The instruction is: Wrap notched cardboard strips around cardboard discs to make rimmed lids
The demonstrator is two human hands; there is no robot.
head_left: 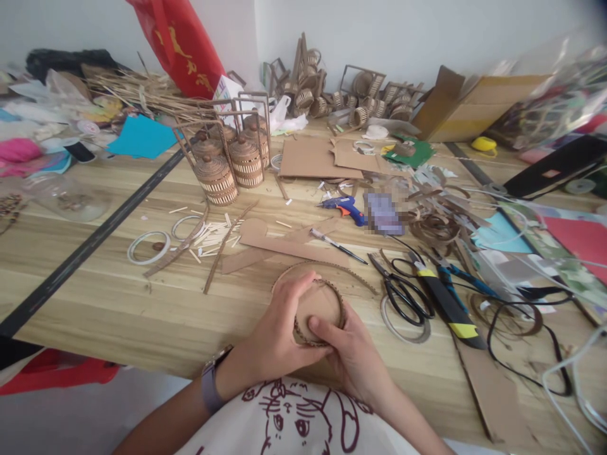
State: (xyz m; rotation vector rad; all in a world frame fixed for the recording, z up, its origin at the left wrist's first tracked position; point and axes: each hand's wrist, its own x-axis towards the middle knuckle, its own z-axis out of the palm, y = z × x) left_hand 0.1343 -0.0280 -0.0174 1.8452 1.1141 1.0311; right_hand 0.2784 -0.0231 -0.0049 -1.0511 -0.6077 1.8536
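Right now both of your hands meet low in the view, close to your chest, over the near edge of the wooden table (118, 309). Your left hand (279, 335) comes in from the lower left with a watch (211, 379) on its wrist; the wrist is bent inward and the fingers curl tightly over the left and upper rim of the cardboard disc (318, 303). Your right hand (353, 357) rises from below. Its thumb lies flat on the lower face of the disc, while its other fingers wrap around the right side and underneath, mostly hidden. Both hands are closed on the disc, which you hold just above the tabletop, its face tilted up towards you.

A corrugated cardboard strip (341, 270) hugs the disc's right rim, and its loose length arcs away over the table behind the disc.

Just to your right lie black scissors (403, 294) and a yellow-and-black utility knife (448, 306). Farther back sit a blue glue gun (346, 208) and, well to the left of it, a group of woven lidded baskets (227, 164).
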